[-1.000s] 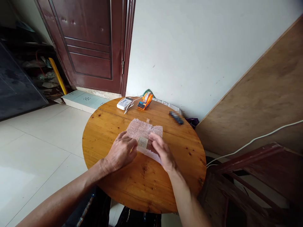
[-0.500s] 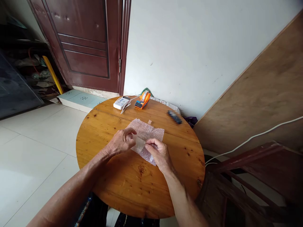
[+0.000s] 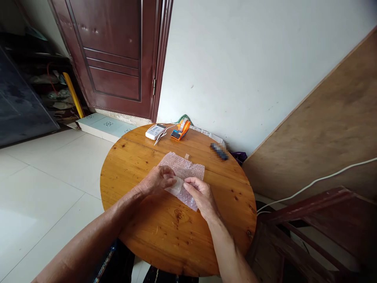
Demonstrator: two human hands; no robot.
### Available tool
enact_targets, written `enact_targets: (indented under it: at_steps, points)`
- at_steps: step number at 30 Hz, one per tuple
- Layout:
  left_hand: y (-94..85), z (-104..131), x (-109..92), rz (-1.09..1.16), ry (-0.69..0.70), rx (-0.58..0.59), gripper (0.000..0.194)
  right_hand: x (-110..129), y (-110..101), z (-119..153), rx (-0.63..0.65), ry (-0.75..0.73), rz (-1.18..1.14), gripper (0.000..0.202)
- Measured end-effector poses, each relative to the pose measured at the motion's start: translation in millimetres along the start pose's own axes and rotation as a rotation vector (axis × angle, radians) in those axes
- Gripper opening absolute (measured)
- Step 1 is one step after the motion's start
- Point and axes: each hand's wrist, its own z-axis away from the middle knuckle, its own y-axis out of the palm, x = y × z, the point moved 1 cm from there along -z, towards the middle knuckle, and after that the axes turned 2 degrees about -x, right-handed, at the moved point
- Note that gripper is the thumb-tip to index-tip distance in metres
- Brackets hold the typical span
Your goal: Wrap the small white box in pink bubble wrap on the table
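Note:
A sheet of pinkish bubble wrap [image 3: 193, 170] lies flat on the round wooden table [image 3: 176, 239]. Over its middle is a small, flat, translucent whitish piece [image 3: 177, 186]; whether it is a case or a bag is too unclear to tell. My left hand [image 3: 159, 180] has thumb and fingers closed at the piece's left edge. From the other side, my right hand [image 3: 202, 193] pinches its right edge between thumb and fingertips. Both hands hover just above the wrap and partly cover it.
Along the table's far side are a white device with a cable [image 3: 155, 131], an orange tape dispenser [image 3: 181, 129] and a blurred-out dark object [image 3: 219, 151]. A tan scrap [image 3: 187, 156] lies beyond the wrap. A wooden chair [image 3: 318, 228] stands at the right.
My left thumb and fingers have come together on the translucent piece, having been more apart. My right hand keeps its pinch. The whole view has shifted slightly.

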Motion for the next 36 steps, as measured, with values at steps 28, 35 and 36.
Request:
enact_targets:
  at_steps: [28,35,36]
  points:
    - [14.4,24,1,0.045,0.025,-0.136,0.014,5,-7,2,0.066,-0.149,0.182,0.020]
    - [15.0,22,1,0.002,-0.011,-0.149,0.010,28,-9,15,-0.185,-0.482,0.515,0.015]
    - [15.5,22,1,-0.011,-0.010,-0.150,0.010,37,-7,19,-0.194,-0.567,0.606,0.017]
